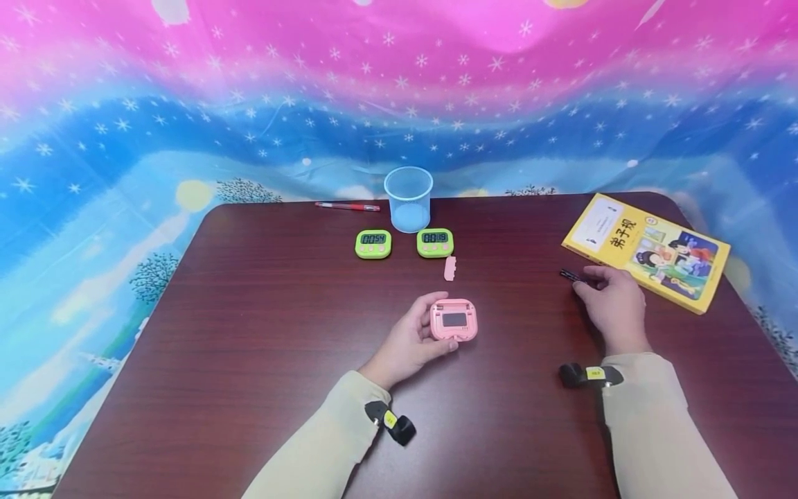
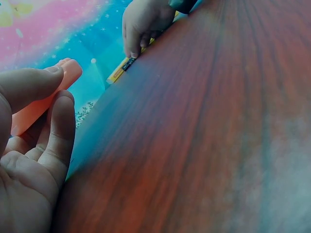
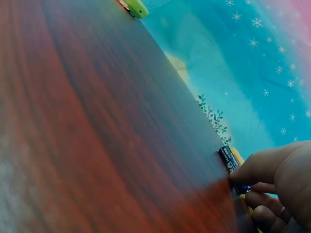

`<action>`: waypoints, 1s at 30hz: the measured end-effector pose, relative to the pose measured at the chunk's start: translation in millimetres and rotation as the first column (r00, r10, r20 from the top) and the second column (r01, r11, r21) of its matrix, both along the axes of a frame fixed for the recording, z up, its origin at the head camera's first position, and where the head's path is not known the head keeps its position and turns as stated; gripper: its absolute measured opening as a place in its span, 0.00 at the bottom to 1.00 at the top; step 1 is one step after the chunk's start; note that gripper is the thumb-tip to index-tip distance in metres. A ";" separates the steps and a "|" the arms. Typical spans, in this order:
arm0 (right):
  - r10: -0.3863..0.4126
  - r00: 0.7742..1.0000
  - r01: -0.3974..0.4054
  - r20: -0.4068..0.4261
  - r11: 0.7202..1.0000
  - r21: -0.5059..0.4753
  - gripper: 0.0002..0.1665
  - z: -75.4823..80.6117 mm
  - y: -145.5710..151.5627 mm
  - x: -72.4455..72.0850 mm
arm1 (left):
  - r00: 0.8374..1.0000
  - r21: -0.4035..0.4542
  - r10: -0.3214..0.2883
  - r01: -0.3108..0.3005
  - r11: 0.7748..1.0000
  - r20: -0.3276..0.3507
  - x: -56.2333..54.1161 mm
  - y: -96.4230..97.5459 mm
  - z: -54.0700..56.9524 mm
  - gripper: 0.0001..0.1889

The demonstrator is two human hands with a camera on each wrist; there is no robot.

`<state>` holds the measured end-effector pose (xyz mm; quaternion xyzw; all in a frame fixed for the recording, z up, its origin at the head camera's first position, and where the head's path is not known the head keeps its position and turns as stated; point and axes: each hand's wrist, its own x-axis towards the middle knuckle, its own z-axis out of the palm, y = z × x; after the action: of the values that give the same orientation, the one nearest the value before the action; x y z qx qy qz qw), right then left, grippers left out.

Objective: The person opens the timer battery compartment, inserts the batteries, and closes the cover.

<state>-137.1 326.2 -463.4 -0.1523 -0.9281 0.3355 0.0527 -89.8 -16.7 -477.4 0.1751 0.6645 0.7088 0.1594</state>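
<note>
My left hand [image 1: 408, 343] holds a pink digital timer [image 1: 469, 324] between thumb and fingers, its back turned up and its battery compartment uncovered. Only the timer's edge shows in the left wrist view. Over at the right, my right hand [image 1: 614, 308] has its thumb and fingers at a dark battery [image 3: 227, 158] on the table, pinching its near end. A second battery may lie against it; the fingers hide part of that spot. A small pink battery cover [image 1: 450, 268] lies on the table beyond the timer.
Two green timers [image 1: 373, 244] stand side by side in front of a clear blue cup [image 1: 409, 208]. A red pen [image 1: 347, 206] lies left of the cup, by the back edge. Beside my right hand is a yellow book [image 1: 648, 253]. A patterned cloth hangs behind the table.
</note>
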 end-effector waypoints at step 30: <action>-0.011 0.977 -0.032 -0.213 0.980 -0.197 0.19 10.2 -37.0 8.2 | 1.000 -0.016 -0.002 0.002 1.000 0.007 -1.1 0.6 2.5 0.43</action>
<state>-128.9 289.2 -453.2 -0.1148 -0.8797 0.4414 0.1346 -90.9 -16.1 -474.9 0.1720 0.6692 0.7041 0.1638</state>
